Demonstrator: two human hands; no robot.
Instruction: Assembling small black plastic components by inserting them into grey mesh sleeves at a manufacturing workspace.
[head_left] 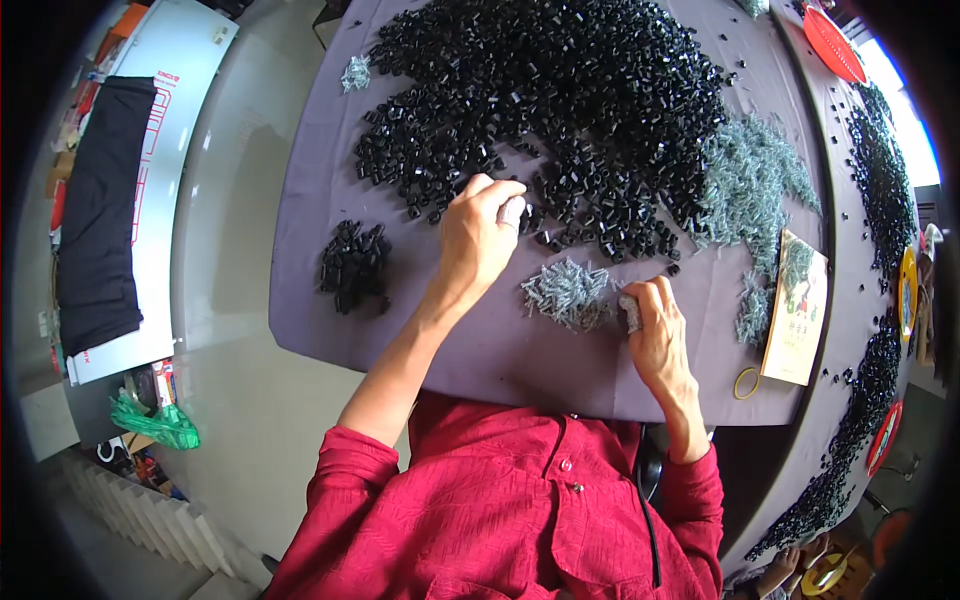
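Observation:
My left hand is over the near edge of a large heap of small black plastic pieces. Its thumb and fingers are pinched together beside a few loose pieces; what lies between them, if anything, is too small to make out. My right hand rests just right of a small pile of silvery screws, fingers curled against the thumb. Something whitish seems wrapped around each thumb. A smaller pile of black pieces lies left of my left hand.
A larger heap of screws adjoins the black heap at right. Near it lie a booklet and a yellow ring. Another table beyond holds more black pieces and a red basket. Another person's hands show at lower right.

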